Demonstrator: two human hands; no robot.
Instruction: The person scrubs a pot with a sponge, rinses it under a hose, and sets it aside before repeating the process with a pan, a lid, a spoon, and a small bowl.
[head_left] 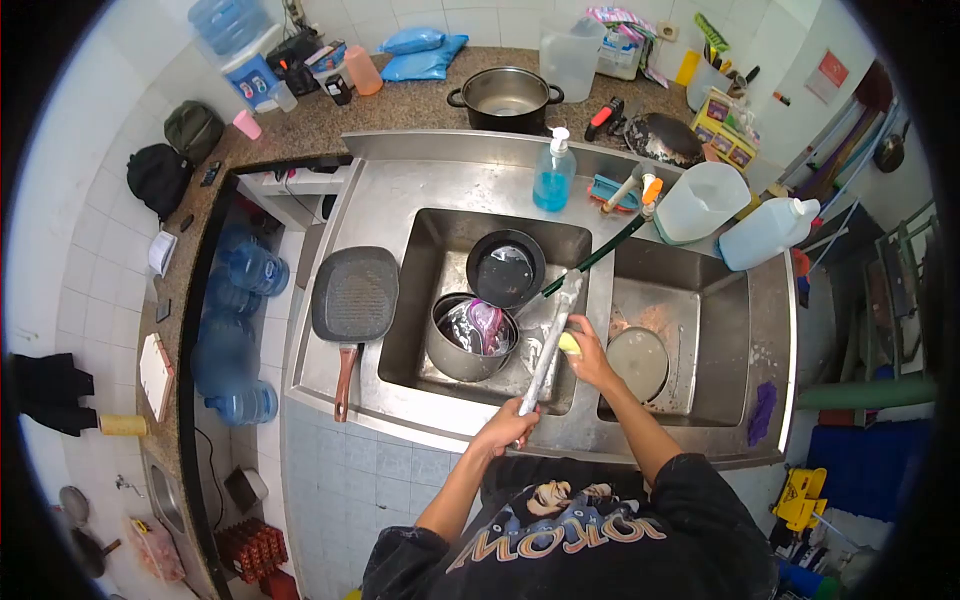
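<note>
My left hand (507, 430) is wrapped round the lower end of a long, narrow, silvery utensil (548, 352), which looks streaked with white suds. It slants up and away over the left sink basin (400, 340); its exact kind I cannot tell. Pressed to the utensil's side, my right hand (590, 358) grips a yellow sponge (569, 343). Below and left in the basin sit a metal pot (463, 366) with a pink-and-purple item (487, 328) in soapy water, and a round dark pan (506, 268). The end of a green hose (615, 243) reaches near the utensil's far tip.
A square grill pan (355, 295) lies on the left drainboard. The right basin holds a round lid-like disc (638, 364). Behind the basins stand a blue soap bottle (553, 180), a cut clear jug (703, 203) and a white jug (768, 234). A black pot (505, 98) is on the counter.
</note>
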